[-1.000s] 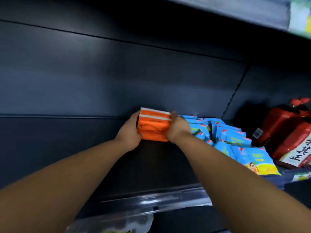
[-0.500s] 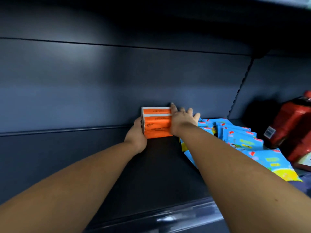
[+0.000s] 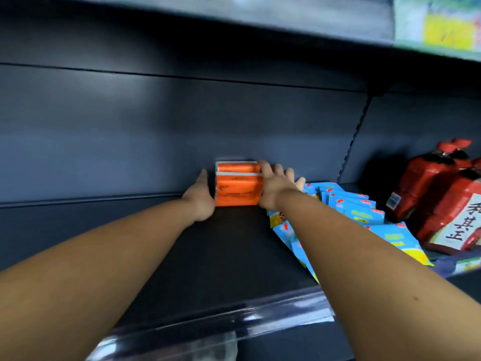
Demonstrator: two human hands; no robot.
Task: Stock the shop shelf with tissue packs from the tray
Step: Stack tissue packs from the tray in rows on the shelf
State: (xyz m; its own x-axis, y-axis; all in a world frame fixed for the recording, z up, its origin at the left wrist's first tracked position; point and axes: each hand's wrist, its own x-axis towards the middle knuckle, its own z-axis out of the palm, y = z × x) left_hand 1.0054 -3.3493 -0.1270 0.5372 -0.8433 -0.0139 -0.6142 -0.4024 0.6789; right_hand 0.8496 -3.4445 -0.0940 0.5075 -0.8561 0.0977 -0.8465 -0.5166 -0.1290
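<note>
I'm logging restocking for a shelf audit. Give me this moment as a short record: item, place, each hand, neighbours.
item: orange tissue packs, two together
place: back of the dark shelf, by the rear panel
left hand: flat against the packs' left side
right hand: fingers straight, against the packs' right side
neighbours: blue packets to the right, red bottles beyond them
front edge: clear rail

orange tissue packs (image 3: pixel 238 190), blue packets (image 3: pixel 351 207), red bottles (image 3: pixel 426 188)
</note>
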